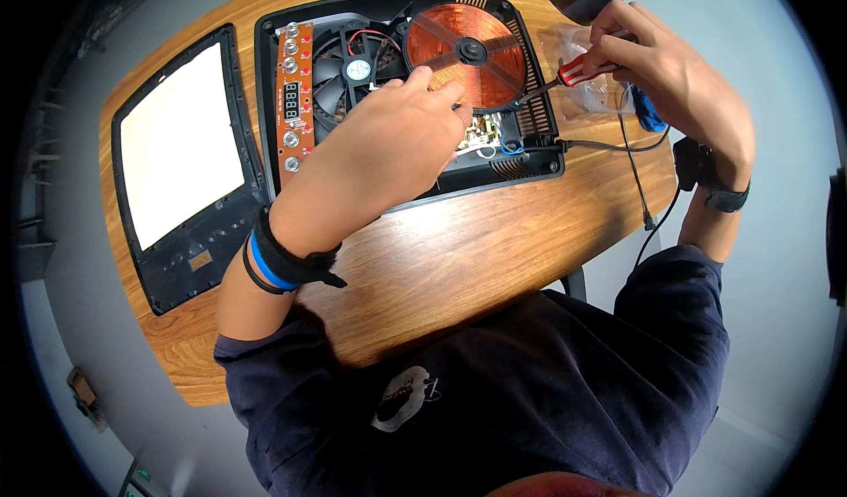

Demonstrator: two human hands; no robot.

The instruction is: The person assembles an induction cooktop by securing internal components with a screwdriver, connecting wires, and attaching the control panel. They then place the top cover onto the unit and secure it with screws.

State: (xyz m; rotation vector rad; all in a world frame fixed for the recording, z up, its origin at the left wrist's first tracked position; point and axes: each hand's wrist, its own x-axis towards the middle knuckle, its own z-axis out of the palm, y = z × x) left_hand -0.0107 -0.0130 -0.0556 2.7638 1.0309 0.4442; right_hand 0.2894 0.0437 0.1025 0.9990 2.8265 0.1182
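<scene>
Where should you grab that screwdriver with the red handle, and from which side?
Grab the screwdriver by its thick red handle, coming from the right, likely best. The right hand already wraps that end. The thin metal shaft slants down-left into the opened induction cooker, near the copper coil, where the left hand rests, so that side is crowded.
</scene>
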